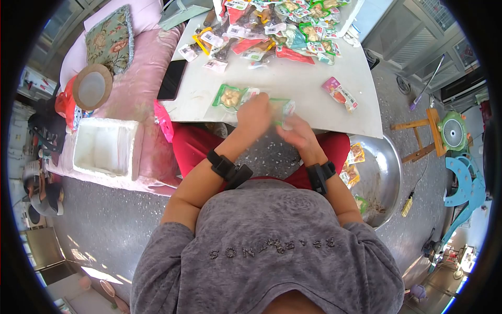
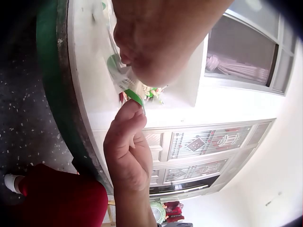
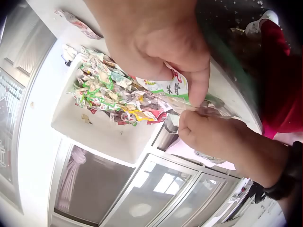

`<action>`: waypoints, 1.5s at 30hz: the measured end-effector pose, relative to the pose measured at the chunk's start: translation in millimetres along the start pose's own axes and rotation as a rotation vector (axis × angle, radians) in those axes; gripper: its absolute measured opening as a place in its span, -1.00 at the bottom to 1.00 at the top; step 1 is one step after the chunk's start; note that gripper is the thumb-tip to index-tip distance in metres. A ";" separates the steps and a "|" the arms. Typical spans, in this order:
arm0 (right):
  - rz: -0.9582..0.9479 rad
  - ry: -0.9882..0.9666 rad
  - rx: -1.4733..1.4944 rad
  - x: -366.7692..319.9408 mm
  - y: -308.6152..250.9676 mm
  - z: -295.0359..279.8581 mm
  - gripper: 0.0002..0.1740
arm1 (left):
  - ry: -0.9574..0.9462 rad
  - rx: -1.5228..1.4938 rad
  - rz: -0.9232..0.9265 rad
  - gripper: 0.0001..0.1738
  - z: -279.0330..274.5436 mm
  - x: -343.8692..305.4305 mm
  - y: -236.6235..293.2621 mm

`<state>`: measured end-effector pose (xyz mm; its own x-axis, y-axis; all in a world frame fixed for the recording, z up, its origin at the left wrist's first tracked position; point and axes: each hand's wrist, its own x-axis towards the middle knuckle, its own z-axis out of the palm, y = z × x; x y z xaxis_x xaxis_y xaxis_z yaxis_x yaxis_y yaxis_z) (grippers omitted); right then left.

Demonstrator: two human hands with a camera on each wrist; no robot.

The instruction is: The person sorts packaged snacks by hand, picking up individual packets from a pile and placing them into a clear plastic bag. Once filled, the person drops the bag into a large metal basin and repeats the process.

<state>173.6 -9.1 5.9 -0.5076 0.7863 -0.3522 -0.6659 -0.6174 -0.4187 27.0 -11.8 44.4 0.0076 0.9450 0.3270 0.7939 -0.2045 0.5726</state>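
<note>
A small clear-and-green food packet (image 1: 284,108) with a printed white label (image 3: 176,86) is stretched between my two hands over the table's near edge. My left hand (image 1: 254,116) pinches one end, fingers curled in. The right hand (image 1: 299,135) grips the other end; the left wrist view shows its thumb and finger on the green edge (image 2: 134,96). Beside my left hand, a second green-edged packet (image 1: 230,98) with pale round pieces lies on the white table (image 1: 201,110), partly overlapped by that hand. The middle of the held packet is partly covered by fingers.
Many packets (image 1: 261,39) are heaped at the table's far end in a white box (image 3: 111,149). A phone (image 1: 172,80) lies at the left edge, a pink packet (image 1: 340,94) at right. A metal basin (image 1: 389,172) with packets stands by my right leg.
</note>
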 end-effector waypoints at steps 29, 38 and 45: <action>-0.270 -0.300 -1.176 55.3 42.7 3.6 -0.71 | -0.228 0.180 -0.046 -0.82 -3.0 -16.4 -6.8; 0.144 -0.190 -0.452 79.6 40.4 33.3 -0.77 | -0.038 0.065 -0.001 -0.86 -11.5 -9.2 -15.2; 0.022 -0.185 -0.787 94.6 9.3 56.8 -0.84 | 0.213 -0.270 -0.098 -0.87 2.0 3.1 -47.5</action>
<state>88.4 60.8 16.2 -0.6444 0.7222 -0.2516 -0.1099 -0.4130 -0.9041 -9.5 1.3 16.8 -0.2101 0.8949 0.3938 0.5952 -0.2024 0.7777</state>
